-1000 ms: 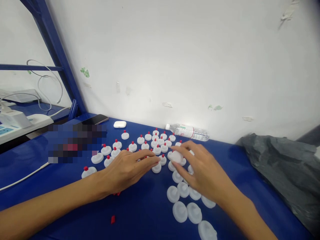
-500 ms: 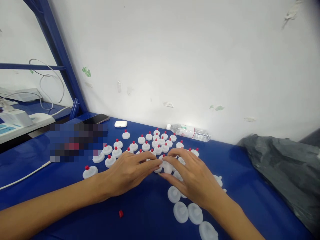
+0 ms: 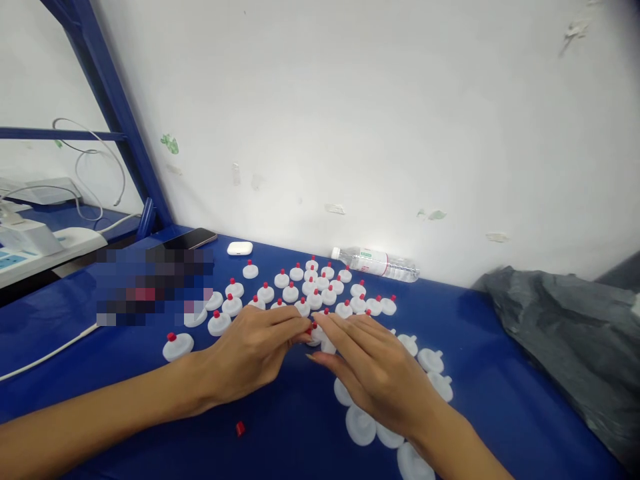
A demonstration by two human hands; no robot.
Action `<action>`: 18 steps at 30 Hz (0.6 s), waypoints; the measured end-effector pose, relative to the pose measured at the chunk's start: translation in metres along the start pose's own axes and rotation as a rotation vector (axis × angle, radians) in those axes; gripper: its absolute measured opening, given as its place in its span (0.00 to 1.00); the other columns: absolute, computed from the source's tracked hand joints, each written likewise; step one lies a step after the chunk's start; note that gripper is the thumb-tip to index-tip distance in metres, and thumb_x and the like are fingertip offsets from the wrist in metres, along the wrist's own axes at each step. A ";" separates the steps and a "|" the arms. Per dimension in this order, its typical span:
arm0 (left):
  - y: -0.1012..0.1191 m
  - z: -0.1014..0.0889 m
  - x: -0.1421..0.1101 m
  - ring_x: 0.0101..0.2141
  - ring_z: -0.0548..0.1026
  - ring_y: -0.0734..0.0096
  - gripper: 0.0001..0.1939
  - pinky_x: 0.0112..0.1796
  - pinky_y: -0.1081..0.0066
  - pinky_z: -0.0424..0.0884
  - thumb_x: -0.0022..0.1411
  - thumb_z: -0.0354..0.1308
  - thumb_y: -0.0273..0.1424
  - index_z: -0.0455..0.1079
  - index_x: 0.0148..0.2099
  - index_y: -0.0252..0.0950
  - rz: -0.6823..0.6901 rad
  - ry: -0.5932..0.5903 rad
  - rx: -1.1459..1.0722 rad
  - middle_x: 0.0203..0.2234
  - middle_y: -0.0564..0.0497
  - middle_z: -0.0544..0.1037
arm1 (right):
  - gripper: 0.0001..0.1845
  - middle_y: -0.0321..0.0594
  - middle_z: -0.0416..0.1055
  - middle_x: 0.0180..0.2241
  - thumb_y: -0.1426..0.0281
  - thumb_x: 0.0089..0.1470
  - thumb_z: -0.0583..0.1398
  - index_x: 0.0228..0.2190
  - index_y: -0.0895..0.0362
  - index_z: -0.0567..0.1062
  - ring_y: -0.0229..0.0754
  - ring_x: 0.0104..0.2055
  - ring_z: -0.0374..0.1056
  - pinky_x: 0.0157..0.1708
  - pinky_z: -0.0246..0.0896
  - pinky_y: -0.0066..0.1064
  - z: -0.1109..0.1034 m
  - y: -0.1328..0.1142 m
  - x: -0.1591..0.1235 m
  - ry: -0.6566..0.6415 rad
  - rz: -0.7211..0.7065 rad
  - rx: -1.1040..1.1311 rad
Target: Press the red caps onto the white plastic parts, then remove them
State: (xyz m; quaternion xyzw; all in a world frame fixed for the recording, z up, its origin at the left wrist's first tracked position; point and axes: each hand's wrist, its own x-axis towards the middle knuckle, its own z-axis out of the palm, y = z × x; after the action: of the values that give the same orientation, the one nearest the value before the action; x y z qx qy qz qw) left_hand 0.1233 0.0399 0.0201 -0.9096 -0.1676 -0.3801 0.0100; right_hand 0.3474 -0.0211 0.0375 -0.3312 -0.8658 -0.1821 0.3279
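Both of my hands meet at the middle of a blue table (image 3: 500, 400). My left hand (image 3: 250, 353) pinches a small red plug (image 3: 311, 329) at its fingertips. My right hand (image 3: 373, 363) holds a white plastic cap (image 3: 325, 343) against it, fingers pressed together over the cap. Behind the hands stand several white caps with red plugs (image 3: 300, 287). Several plain white caps (image 3: 430, 360) lie under and to the right of my right hand. One loose red plug (image 3: 241, 429) lies near my left wrist.
A clear water bottle (image 3: 375, 263) lies against the white wall. A white earbud case (image 3: 239, 249) and a dark phone (image 3: 193, 238) sit at the back left. A grey plastic bag (image 3: 565, 333) fills the right side. A white cable (image 3: 45, 357) runs along the left.
My right hand carried a white cap leftward and down to meet my left fingertips. Caps it had covered now show on the right. My left hand barely moved.
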 end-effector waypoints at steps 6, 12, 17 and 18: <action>0.001 0.000 -0.002 0.22 0.68 0.74 0.13 0.22 0.71 0.60 0.66 0.48 0.15 0.71 0.41 0.34 -0.009 -0.061 -0.040 0.25 0.53 0.73 | 0.16 0.51 0.82 0.45 0.71 0.71 0.56 0.53 0.69 0.74 0.47 0.44 0.79 0.46 0.76 0.39 0.000 -0.002 0.001 -0.018 -0.079 -0.060; 0.003 -0.001 0.009 0.23 0.70 0.75 0.11 0.24 0.71 0.61 0.72 0.50 0.21 0.73 0.38 0.34 -0.050 -0.060 -0.050 0.25 0.53 0.75 | 0.16 0.51 0.80 0.48 0.72 0.70 0.56 0.54 0.68 0.73 0.48 0.46 0.77 0.48 0.73 0.40 -0.003 0.003 0.003 -0.054 -0.074 -0.105; 0.006 -0.041 0.032 0.25 0.73 0.74 0.11 0.28 0.73 0.65 0.71 0.59 0.36 0.77 0.36 0.39 -0.260 -0.361 -0.093 0.25 0.57 0.79 | 0.09 0.46 0.80 0.46 0.75 0.66 0.59 0.46 0.60 0.77 0.48 0.43 0.76 0.46 0.68 0.42 -0.021 0.029 0.003 -0.074 0.002 -0.155; 0.007 -0.052 0.034 0.26 0.74 0.74 0.09 0.29 0.74 0.66 0.67 0.64 0.38 0.77 0.34 0.42 -0.294 -0.503 -0.116 0.25 0.59 0.79 | 0.07 0.44 0.80 0.44 0.75 0.65 0.60 0.44 0.59 0.77 0.48 0.43 0.76 0.46 0.67 0.42 -0.026 0.038 0.002 -0.039 0.058 -0.168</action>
State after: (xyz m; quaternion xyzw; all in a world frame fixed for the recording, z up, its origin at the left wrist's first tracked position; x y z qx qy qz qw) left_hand 0.1122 0.0359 0.0818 -0.9403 -0.2729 -0.1488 -0.1389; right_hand 0.3841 -0.0072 0.0608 -0.3857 -0.8438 -0.2382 0.2874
